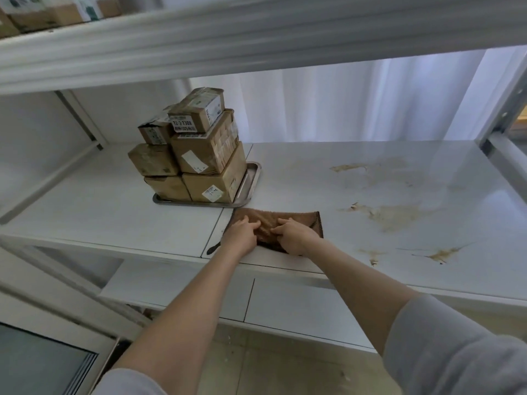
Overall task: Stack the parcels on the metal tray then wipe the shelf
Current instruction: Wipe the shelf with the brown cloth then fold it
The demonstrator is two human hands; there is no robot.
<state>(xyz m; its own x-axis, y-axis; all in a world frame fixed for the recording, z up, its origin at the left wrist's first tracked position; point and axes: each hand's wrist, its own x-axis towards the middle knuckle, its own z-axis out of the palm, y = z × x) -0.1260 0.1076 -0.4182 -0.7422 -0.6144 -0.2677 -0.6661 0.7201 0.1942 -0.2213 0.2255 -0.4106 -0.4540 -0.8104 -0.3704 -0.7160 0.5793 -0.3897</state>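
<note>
Shelf (108,201): white panel surface, seen from above and in front; a seam runs front to back just left of the cloth.
Parcels (199,149): six brown cardboard boxes stacked in three tiers, two per tier, at the left-centre of the shelf; several bear white labels.
Metal tray (252,181): shallow steel tray beneath the stack; its right rim and front edge show bare beside the boxes.
Left hand (241,233): palm down on the left part of the cloth, fingers bent and pressing into the fabric, bunching it toward the other hand.
Cloth (302,219): brown towel lying flat near the front edge of the shelf, just in front of the tray's right corner; a dark loop trails from its left corner.
Right hand (293,233): palm down on the middle of the cloth, fingers curled and gripping a fold of it, close to the left hand.
Stains (399,213): tan smears and splashes spread over the right half of the shelf, right of the cloth.
Sleeve (456,352): grey, pushed up the right forearm, at lower right.
</note>
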